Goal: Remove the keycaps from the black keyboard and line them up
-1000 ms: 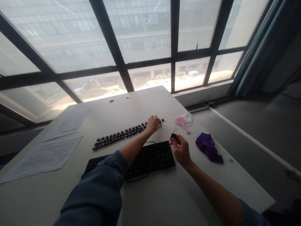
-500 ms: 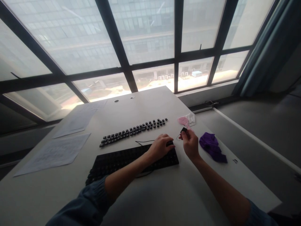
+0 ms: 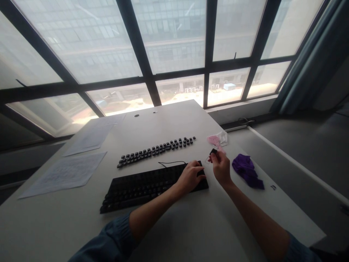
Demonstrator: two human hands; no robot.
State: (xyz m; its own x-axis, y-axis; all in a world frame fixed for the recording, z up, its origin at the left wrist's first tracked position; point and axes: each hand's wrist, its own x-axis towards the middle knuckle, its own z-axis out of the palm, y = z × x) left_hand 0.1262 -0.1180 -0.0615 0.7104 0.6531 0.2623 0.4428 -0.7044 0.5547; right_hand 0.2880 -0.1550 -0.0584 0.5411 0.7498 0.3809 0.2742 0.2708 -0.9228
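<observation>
A black keyboard [image 3: 141, 189] lies on the white desk, part of its right half covered by my left hand and forearm. My left hand [image 3: 191, 175] rests at the keyboard's right end, fingers curved and apart; no object shows in them. Just right of the keyboard, my right hand [image 3: 220, 164] is closed on a wire keycap puller [image 3: 213, 151], whose dark part stands out above the fingers. Thin wire shows at its left; whether a key sits in it is too small to tell. Behind the keyboard, several loose black keycaps [image 3: 156, 150] stand in slanting rows.
Right of my right hand lies a crumpled purple cloth [image 3: 247, 171]. A pink coiled item [image 3: 213, 139] and clear plastic wrap [image 3: 223, 138] sit beyond it. Printed papers [image 3: 64, 174] cover the desk's left side. The keyboard's cable [image 3: 171, 162] loops behind it. Windows stand beyond.
My left hand has shifted slightly down at the keyboard's right end, its thumb and forefinger a little further apart. The right hand keeps its grip on the puller. The view has shifted slightly.
</observation>
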